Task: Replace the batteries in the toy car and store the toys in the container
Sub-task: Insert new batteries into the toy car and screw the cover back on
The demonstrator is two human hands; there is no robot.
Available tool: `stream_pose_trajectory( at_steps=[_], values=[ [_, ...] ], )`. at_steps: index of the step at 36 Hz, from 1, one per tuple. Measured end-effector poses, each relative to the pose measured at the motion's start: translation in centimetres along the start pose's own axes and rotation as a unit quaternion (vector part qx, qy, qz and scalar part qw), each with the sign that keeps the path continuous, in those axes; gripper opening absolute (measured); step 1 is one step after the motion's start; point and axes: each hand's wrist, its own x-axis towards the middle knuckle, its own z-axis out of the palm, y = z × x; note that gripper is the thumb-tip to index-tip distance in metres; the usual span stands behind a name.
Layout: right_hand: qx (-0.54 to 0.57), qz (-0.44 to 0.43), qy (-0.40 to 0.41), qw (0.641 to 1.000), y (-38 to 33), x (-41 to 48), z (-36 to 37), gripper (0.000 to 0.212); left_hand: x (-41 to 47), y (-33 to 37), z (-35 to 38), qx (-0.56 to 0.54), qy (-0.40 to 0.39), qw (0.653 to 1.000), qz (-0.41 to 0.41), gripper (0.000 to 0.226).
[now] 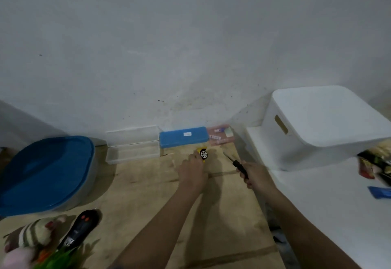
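Down at the near edge, left of the left forearm, lay the plush toys (31,235), a striped one on top, all of them blurred. Biggest on show was the white lidded bin (325,124), beyond and to the right of the right hand (257,173), standing on a white counter (328,205). Next in size, the blue-lidded tub (46,173) sat well out to the left of the left hand (193,172), lid on, on the plywood surface (148,194). Against the wall, beyond and left of the left hand, were two clear cases (132,144), and a blue case (183,136) touched them, just beyond that hand's fingertips. A black remote (81,229) with orange buttons lay beside the plush toys, left of the left forearm.

And the hands! The left hand was knuckles up, fingers curled over the yellow toy car (203,154), with one silver-spoked wheel peeking out past the fingertips. Whether the car touched the plywood could not be told. The right hand was wrapped tight round the black handle of the screwdriver (237,164). Its shaft pointed at the car, tip near but clear of it.
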Motion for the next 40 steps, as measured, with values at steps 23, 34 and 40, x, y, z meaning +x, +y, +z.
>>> stream_pose_trajectory(
  at_steps=[23,34,40],
  values=[
    [-0.010,-0.128,0.087,0.988,4.9,4.9,0.7,0.022,1.7,4.4,4.2,-0.193,-0.059,0.977,-0.068,0.068],
    [0.034,-0.116,0.065,0.990,5.1,5.0,0.0,0.018,2.3,5.6,4.5,-0.098,-0.117,0.986,-0.065,0.070],
    [0.060,-0.108,0.059,0.991,4.4,5.3,0.1,0.017,2.6,4.9,4.4,-0.093,-0.071,0.992,-0.055,0.069]
  ],
)
